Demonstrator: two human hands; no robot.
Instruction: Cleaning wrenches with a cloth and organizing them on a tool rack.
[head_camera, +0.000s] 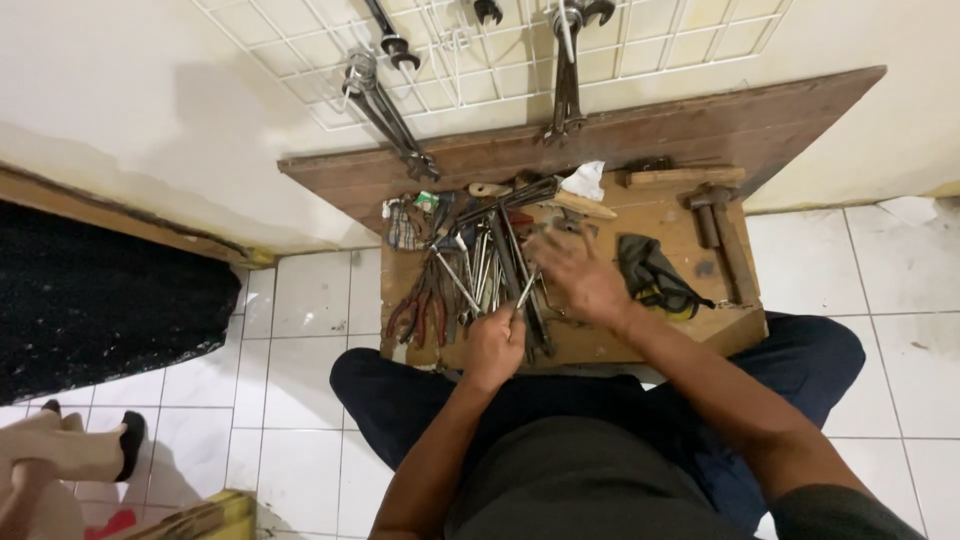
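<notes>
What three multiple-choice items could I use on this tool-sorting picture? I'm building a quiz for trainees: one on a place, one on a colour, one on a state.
1. Where does the hammer lie?
A. at the right side of the board
B. on the floor tiles
C. hung on the wire grid

2. What colour are the grips of the pliers?
A. blue
B. red
C. white

3. How is the left hand?
A. flat on the floor
B. open and empty
C. closed on a thin metal tool

Answers:
1. A: the hammer rests on the board's right part, beside the dark pouch.
2. B: red handles show at the left of the tool pile.
3. C: the fist grips the tool, whose shaft sticks up from it, while the right hand spreads open over the pile.
</notes>
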